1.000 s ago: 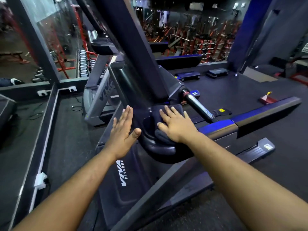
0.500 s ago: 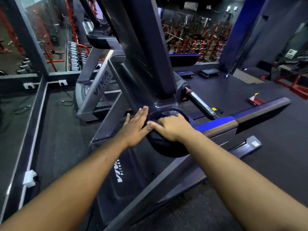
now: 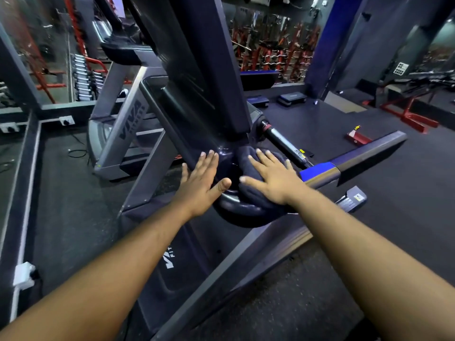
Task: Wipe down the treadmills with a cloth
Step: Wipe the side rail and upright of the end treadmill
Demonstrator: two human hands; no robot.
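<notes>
Cloth [image 3: 256,198] sits bunched on the treadmill [image 3: 197,94] console's rounded near corner, pressed under the flat right hand [image 3: 273,179], which half a second ago was curled. Left hand [image 3: 200,182] rests open, holding nothing, just left of it, so wiping continues here

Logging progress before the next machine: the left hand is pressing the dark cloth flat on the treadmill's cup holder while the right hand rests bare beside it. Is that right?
Not quite: the hands are swapped. The head view shows the right hand pressing the dark cloth flat on the treadmill's cup holder, while the left hand rests bare beside it, fingers straight.
</notes>
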